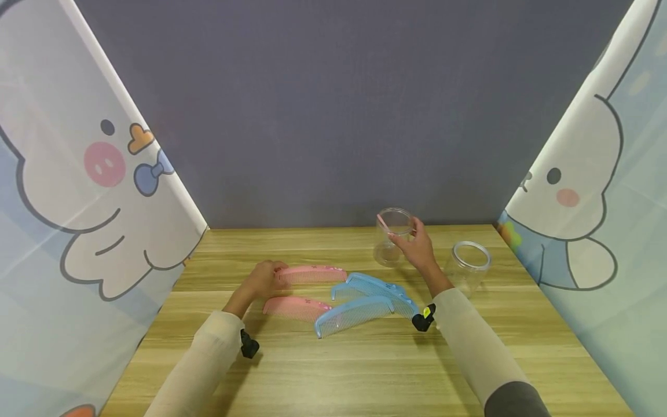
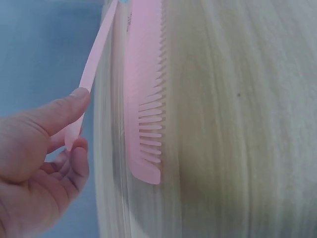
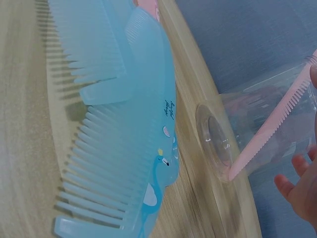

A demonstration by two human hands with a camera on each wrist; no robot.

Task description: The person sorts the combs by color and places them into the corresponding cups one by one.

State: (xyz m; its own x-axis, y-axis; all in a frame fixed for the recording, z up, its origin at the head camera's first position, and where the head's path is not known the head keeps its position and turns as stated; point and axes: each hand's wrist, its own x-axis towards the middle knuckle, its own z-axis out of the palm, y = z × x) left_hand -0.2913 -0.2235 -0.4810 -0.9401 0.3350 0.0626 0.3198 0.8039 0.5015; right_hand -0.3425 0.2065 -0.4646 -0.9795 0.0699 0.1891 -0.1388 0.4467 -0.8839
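Pink comb (image 1: 311, 271), pinched by your left fingers (image 2: 78, 161), points lengthwise rightward; the clear jar (image 1: 384, 247), gripped in your right fingers (image 3: 286, 186), stands beyond.

We see smooth plastic combs (image 1: 312, 269) and glossy clear-plastic jars (image 1: 387, 253). The tabletop (image 1: 333, 370) looks wood-grained, the dark backdrop (image 1: 333, 116) matt.

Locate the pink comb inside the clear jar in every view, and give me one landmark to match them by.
Head: the pink comb is just right of centre, slanting inside the farther clear jar.
Left wrist: not in the picture.
Right wrist: at the right side, the pink comb slants up toward the right edge.
Shared landmark: the wooden tabletop.
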